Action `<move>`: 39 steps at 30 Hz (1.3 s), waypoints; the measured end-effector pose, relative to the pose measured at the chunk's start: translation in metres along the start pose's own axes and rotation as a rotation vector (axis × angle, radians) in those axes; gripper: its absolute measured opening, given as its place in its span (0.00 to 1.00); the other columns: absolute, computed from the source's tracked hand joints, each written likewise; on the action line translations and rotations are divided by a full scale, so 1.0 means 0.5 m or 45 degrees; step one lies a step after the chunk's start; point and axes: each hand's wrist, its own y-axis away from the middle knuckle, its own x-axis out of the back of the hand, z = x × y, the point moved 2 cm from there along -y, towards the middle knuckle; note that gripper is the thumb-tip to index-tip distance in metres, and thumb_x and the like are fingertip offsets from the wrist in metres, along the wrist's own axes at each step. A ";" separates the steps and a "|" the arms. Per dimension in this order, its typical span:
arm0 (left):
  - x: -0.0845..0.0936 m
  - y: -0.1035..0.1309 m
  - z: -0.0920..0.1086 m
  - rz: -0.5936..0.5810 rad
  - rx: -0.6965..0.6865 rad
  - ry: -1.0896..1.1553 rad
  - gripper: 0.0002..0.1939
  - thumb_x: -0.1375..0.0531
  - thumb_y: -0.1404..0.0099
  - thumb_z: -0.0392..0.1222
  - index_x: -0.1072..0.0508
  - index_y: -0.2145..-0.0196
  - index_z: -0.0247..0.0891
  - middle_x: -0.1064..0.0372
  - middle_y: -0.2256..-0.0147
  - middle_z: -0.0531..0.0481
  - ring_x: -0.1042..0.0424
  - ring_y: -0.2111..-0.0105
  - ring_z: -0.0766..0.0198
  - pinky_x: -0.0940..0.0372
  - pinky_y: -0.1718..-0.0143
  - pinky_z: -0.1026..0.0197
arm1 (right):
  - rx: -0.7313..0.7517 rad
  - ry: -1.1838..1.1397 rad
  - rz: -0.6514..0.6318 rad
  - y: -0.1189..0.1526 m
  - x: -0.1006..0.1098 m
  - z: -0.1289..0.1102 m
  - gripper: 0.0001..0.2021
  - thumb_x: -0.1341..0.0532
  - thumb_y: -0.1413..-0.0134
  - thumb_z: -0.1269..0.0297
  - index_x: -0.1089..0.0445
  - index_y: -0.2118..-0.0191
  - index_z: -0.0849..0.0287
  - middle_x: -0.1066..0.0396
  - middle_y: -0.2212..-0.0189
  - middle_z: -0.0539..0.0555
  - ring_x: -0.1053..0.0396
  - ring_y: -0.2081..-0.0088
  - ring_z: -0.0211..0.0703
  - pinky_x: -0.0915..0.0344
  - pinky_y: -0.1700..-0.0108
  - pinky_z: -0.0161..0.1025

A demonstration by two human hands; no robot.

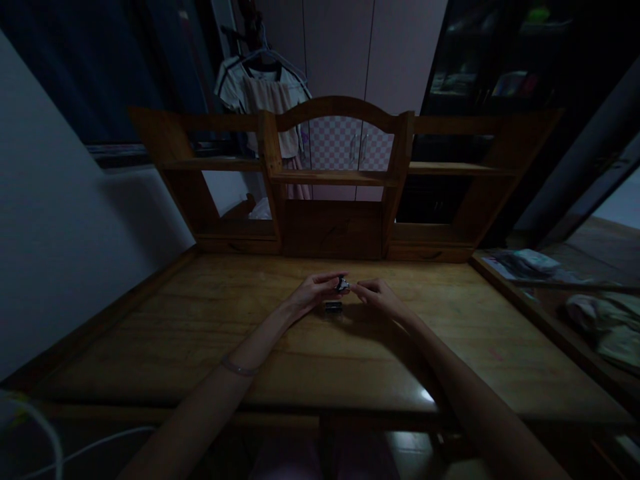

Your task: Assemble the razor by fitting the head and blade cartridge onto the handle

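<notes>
Over the middle of the wooden desk, my left hand [314, 291] is closed around a small black-and-silver object [343, 285], its exact kind too small and dark to make out. From the other side, the pinched fingertips of my right hand [376, 293] meet the object's silver right end. Just below my hands, a small dark box-like piece with a shiny edge [333, 307] lies on the desk [280, 360]. A thin band [239, 367] circles my left forearm.
A wooden shelf unit [334, 179] stands along the desk's back edge. At left is a white wall [45, 220]; a white cable [107, 437] hangs at the lower left. Crumpled cloth [613, 327] and papers [530, 263] lie beyond the right edge. Clothes [267, 93] hang behind.
</notes>
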 end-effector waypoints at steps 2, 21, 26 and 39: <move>-0.001 0.002 0.001 0.001 0.001 -0.004 0.23 0.37 0.43 0.42 0.30 0.49 0.36 0.27 0.59 0.42 0.27 0.62 0.62 0.35 0.62 0.63 | -0.005 -0.010 -0.026 0.001 0.002 -0.001 0.25 0.48 0.47 0.43 0.40 0.80 0.61 0.46 0.82 0.48 0.48 0.77 0.35 0.53 0.75 0.34; 0.010 -0.005 -0.005 0.046 0.052 -0.161 0.26 0.35 0.46 0.47 0.29 0.50 0.37 0.27 0.58 0.40 0.27 0.60 0.56 0.35 0.60 0.59 | -0.065 -0.059 -0.260 0.002 0.015 0.000 0.28 0.49 0.49 0.38 0.38 0.80 0.61 0.44 0.84 0.47 0.47 0.81 0.33 0.51 0.78 0.33; 0.012 -0.006 -0.008 0.027 0.079 -0.169 0.26 0.35 0.46 0.47 0.29 0.51 0.35 0.26 0.59 0.39 0.26 0.60 0.55 0.34 0.58 0.56 | -0.130 -0.124 -0.320 0.005 0.006 0.004 0.27 0.50 0.49 0.38 0.38 0.79 0.60 0.46 0.85 0.46 0.49 0.83 0.32 0.54 0.81 0.32; 0.005 -0.004 -0.010 0.030 0.061 -0.180 0.26 0.35 0.46 0.46 0.29 0.50 0.33 0.27 0.59 0.38 0.26 0.61 0.55 0.34 0.57 0.54 | -0.172 -0.142 -0.335 0.011 0.003 0.008 0.27 0.50 0.47 0.39 0.35 0.76 0.62 0.45 0.86 0.46 0.50 0.84 0.32 0.55 0.82 0.32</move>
